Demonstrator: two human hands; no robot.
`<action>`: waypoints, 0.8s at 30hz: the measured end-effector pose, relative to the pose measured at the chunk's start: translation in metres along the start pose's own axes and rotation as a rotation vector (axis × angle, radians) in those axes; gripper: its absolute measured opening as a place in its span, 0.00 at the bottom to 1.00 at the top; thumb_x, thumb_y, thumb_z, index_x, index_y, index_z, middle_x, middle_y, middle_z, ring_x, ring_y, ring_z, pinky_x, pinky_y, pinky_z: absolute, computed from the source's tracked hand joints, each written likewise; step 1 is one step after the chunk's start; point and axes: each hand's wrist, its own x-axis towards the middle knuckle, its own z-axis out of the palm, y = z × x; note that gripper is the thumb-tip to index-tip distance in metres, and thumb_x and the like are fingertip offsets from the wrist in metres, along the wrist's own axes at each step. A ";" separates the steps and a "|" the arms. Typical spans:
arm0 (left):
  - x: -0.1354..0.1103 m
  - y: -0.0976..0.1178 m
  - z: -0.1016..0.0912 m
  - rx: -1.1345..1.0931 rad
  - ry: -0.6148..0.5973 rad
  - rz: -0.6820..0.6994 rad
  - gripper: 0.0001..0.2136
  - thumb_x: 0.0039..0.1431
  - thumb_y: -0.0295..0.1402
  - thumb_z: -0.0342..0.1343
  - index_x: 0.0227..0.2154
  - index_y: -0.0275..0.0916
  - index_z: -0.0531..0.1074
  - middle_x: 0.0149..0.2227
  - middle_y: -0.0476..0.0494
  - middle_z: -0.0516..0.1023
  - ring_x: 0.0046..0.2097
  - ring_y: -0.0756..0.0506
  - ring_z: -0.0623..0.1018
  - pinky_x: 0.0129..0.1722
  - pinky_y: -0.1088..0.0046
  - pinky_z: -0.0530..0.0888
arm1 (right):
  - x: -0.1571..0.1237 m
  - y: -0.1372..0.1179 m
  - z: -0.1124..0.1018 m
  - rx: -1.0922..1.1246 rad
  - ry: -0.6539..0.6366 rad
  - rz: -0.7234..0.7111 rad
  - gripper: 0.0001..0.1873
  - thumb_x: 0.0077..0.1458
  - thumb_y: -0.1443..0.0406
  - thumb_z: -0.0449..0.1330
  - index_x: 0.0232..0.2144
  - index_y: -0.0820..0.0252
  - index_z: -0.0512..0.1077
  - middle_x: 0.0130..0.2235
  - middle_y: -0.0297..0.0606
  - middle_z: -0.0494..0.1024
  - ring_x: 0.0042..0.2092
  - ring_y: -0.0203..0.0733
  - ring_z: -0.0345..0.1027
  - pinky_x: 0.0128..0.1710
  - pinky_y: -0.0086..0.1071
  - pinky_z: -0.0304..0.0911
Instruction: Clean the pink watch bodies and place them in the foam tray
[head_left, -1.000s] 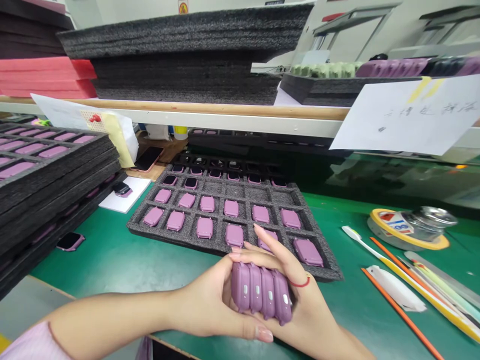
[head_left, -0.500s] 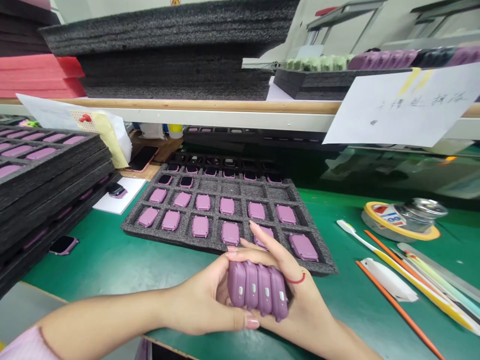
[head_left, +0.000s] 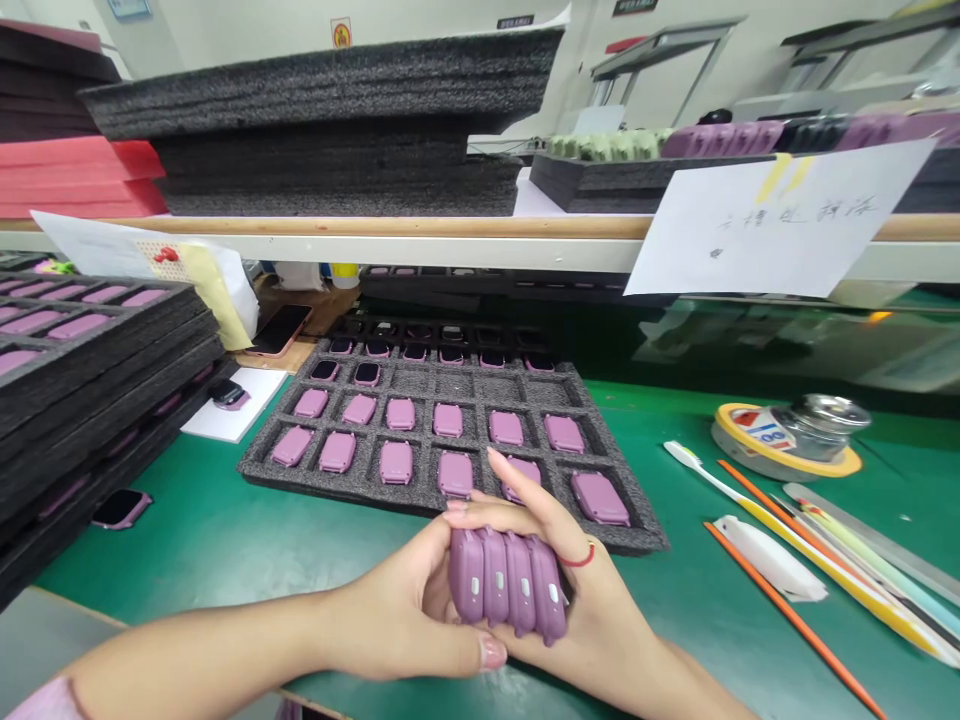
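Left hand (head_left: 401,610) curls against four purple smartwatch cases (head_left: 510,585), side by side between the palms; right hand (head_left: 596,610) cups their other side. Light, even pressure should keep the row aligned, clear of the foam tray (head_left: 641,525) just beyond the right fingers.

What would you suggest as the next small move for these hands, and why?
Perhaps let the left hand lift one off the four purple cases and set it in the black foam tray; the right hand holds them too, and four slots in the tray's third row from the front look bare.
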 end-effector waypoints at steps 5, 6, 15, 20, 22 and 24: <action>-0.001 0.005 -0.004 -0.051 -0.060 -0.021 0.29 0.55 0.21 0.60 0.58 0.41 0.60 0.53 0.41 0.74 0.57 0.43 0.75 0.58 0.61 0.66 | 0.000 -0.002 -0.001 -0.015 0.005 0.026 0.56 0.49 0.70 0.70 0.71 0.45 0.44 0.52 0.34 0.80 0.57 0.44 0.74 0.60 0.34 0.68; -0.001 0.004 -0.005 -0.059 -0.059 -0.015 0.29 0.55 0.22 0.61 0.58 0.41 0.61 0.52 0.42 0.75 0.56 0.43 0.75 0.58 0.61 0.66 | 0.000 -0.002 0.000 -0.023 0.005 0.023 0.56 0.49 0.71 0.69 0.71 0.46 0.44 0.52 0.34 0.80 0.57 0.44 0.74 0.59 0.34 0.69; -0.001 -0.002 -0.006 0.016 0.100 -0.051 0.23 0.62 0.44 0.62 0.54 0.40 0.63 0.43 0.47 0.72 0.47 0.49 0.74 0.53 0.66 0.68 | -0.001 0.001 0.003 -0.034 0.010 0.018 0.58 0.47 0.73 0.71 0.71 0.46 0.44 0.52 0.36 0.81 0.56 0.45 0.75 0.55 0.32 0.72; -0.001 -0.001 -0.003 0.110 0.125 -0.018 0.23 0.62 0.45 0.60 0.53 0.38 0.63 0.45 0.44 0.72 0.48 0.45 0.74 0.53 0.63 0.69 | -0.002 0.001 0.004 -0.064 -0.005 0.012 0.55 0.50 0.72 0.68 0.71 0.48 0.44 0.53 0.38 0.80 0.57 0.46 0.75 0.57 0.35 0.71; 0.000 -0.001 -0.003 0.150 0.127 0.004 0.23 0.63 0.44 0.59 0.54 0.37 0.62 0.48 0.41 0.72 0.51 0.43 0.73 0.56 0.60 0.68 | -0.002 0.003 0.004 -0.078 -0.013 -0.005 0.53 0.52 0.72 0.66 0.71 0.48 0.44 0.54 0.39 0.80 0.57 0.47 0.74 0.58 0.37 0.70; 0.000 -0.002 -0.004 0.138 0.133 -0.012 0.24 0.63 0.45 0.59 0.55 0.37 0.62 0.48 0.40 0.72 0.52 0.42 0.73 0.57 0.58 0.67 | -0.003 0.005 0.005 -0.081 -0.004 -0.017 0.54 0.52 0.71 0.67 0.71 0.49 0.43 0.52 0.39 0.80 0.57 0.47 0.75 0.58 0.37 0.71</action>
